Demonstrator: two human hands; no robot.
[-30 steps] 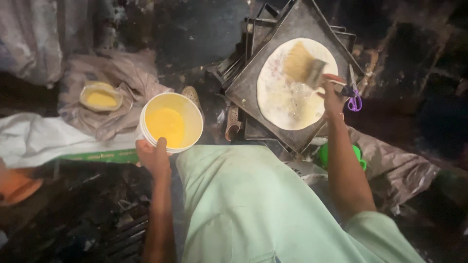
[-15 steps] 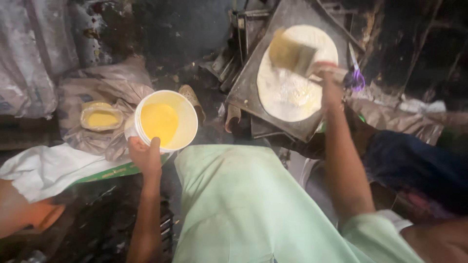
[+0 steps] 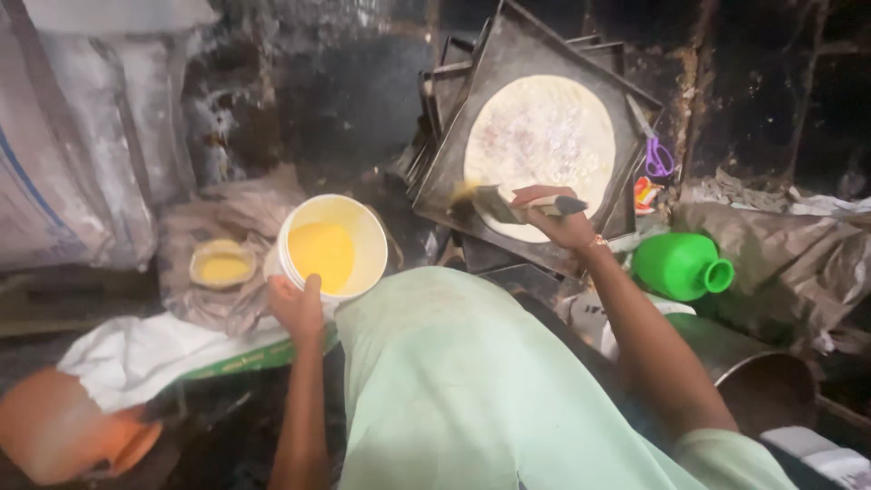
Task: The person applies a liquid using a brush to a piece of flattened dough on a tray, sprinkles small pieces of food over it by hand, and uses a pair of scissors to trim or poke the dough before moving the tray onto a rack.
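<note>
Here, in the middle left of the frame, the left hand (image 3: 295,307) grips the near rim of a round white plastic tub (image 3: 331,247) with thick yellow liquid inside. The fingers are curled shut on the rim, and the tub leans a little toward the person, so the yellow stuff is easy to reach.

In the upper middle, the right hand (image 3: 555,216) is closed around the dark handle of a flat paintbrush (image 3: 508,204). The bristles look yellow and wet. They sit at the lower left edge of a big round flat piece of pale dough (image 3: 541,150). The dough lies on a dark square metal tray (image 3: 508,73), which is propped at a slant on a stack of other trays, so its face turns toward the person.

A small round bowl of the same yellow liquid (image 3: 222,265) sits on crumpled grey plastic, just left of the tub. A green plastic jug (image 3: 682,265) lies on its side to the right of the brush arm. Purple-handled scissors (image 3: 658,156) rest by the tray's right edge. An orange clay pot (image 3: 68,436) is in the lower left corner, beside a white cloth (image 3: 150,349).
</note>
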